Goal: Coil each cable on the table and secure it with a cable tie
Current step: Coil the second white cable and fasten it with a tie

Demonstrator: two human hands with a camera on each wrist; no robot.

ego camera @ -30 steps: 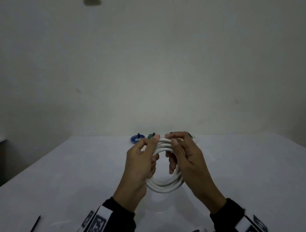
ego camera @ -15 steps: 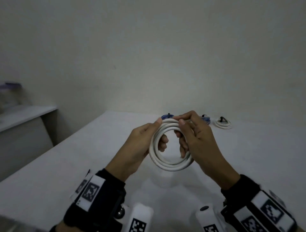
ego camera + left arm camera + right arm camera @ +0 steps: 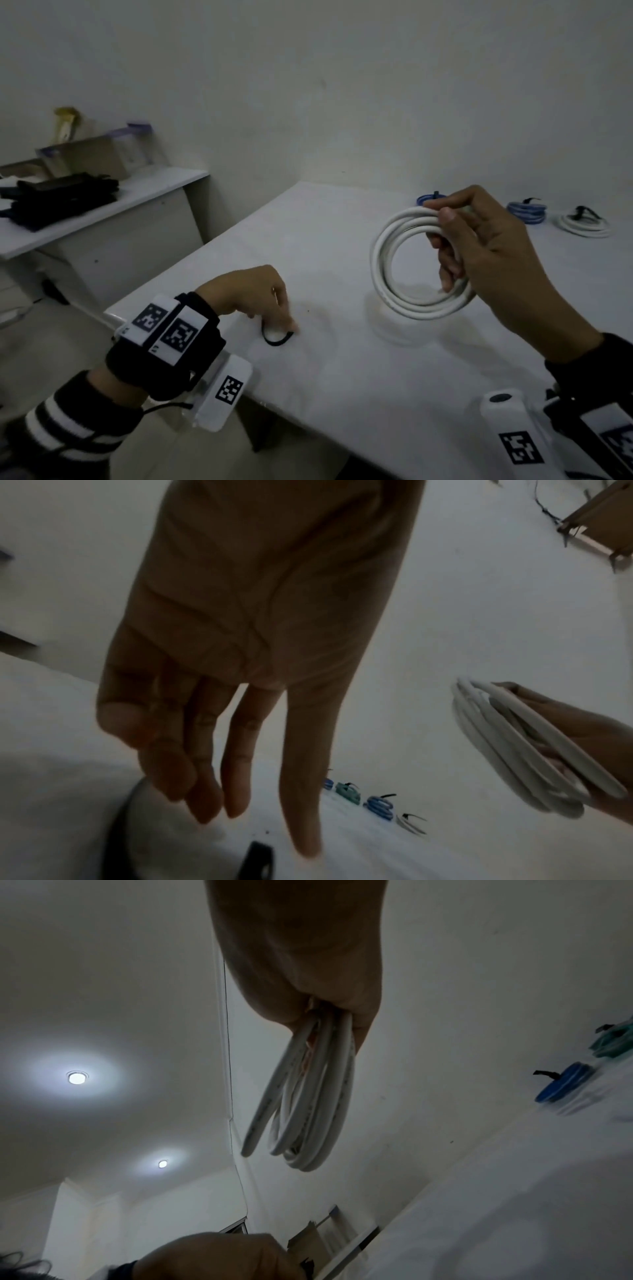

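My right hand [image 3: 479, 246] holds a coiled white cable [image 3: 383, 253] upright above the table, thumb on top and fingers through the ring. The right wrist view shows the coil [image 3: 308, 1096] hanging from that grip. My left hand [image 3: 263, 301] is down at the table's near-left part, its fingertips [image 3: 287, 327] touching a black cable tie [image 3: 275, 339] that lies curved on the white surface. In the left wrist view the fingers [image 3: 205, 764] point down, fairly straight, with the black tie [image 3: 257, 859] just below them and the white coil [image 3: 514, 750] off to the right.
Tied coils lie along the far edge of the white table [image 3: 342, 394]: a blue one [image 3: 428, 198], another blue one [image 3: 525, 211], a white one [image 3: 584, 224]; a green one [image 3: 347, 794] shows in the left wrist view. A side desk [image 3: 102, 209] with a box stands left.
My left hand let go of the white coil and dropped down-left to the black tie on the table. The right hand now holds the coil alone. The head view swung left.
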